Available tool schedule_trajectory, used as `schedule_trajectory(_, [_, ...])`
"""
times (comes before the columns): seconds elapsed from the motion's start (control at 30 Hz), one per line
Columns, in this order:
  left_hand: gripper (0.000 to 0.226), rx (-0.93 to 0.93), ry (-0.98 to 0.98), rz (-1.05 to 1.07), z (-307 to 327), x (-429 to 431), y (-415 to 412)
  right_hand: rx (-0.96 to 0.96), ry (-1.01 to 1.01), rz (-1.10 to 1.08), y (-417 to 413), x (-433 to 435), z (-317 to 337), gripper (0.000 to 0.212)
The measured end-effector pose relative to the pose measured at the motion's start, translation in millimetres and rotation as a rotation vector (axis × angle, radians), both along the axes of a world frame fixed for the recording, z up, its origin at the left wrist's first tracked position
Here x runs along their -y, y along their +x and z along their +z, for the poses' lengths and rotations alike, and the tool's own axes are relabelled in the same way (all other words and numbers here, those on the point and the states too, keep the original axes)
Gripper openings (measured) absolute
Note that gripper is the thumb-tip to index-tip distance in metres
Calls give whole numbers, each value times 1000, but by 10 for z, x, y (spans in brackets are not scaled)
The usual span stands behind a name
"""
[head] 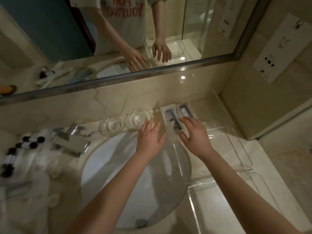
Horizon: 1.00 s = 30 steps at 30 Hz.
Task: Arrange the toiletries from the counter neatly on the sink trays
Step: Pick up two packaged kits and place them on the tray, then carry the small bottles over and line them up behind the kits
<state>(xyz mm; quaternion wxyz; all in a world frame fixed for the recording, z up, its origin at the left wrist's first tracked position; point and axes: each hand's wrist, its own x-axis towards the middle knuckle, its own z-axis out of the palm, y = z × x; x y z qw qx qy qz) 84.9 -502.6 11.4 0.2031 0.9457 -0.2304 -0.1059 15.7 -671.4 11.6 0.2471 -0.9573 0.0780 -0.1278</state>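
At the counter's left edge I note small bottles (25, 146) lying loose, unsorted. My left hand (149, 138) is spread open, holding nothing. Two flat packets (170, 117) lie in the clear tray's (236, 135) back left corner; my right hand (194, 130), fingers extended, presses them. Judged light, slippery, bendable; grip by long edges.

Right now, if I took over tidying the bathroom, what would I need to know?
Left hand: open, fingers spread, at the clear tray's left edge.
Right hand: open, resting flat on the packets.
Two white packets lie side by side in the clear tray by the mirror.
Left to do: small black-capped bottles and other wrapped items wait on the counter left of the faucet. The nearer tray looks bare.
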Motion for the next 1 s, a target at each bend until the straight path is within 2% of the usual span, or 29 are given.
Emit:
schedule_trajectory(0.13, [50, 59, -22, 18, 51, -572, -212, -33, 41, 89, -142, -546, 51, 44])
schedule_trajectory(0.23, [50, 30, -32, 74, 68, -1054, -375, -69, 57, 130, -227, -991, 69, 39])
schedule_trajectory(0.4, [73, 21, -42, 178, -9, -1944, -590, -166, 152, 272, -277, -1804, 1, 38])
schedule_trajectory(0.53, [50, -97, -2, 314, -107, -2659, -719, -340, 170, 388, -239, -2433, -79, 37])
schedule_trajectory(0.77, [46, -252, 88, 517, -280, -3886, -794, -612, 68, 631, -21, -3503, -184, 38])
schedule_trajectory(0.93, [49, -351, 143, 604, -269, -4508, -635, -678, -1, 695, 287, -4114, -237, 34])
schedule_trajectory(1.0, [50, -351, 132, 621, -248, -4687, -491, -676, -38, 704, 448, -4302, -231, 39])
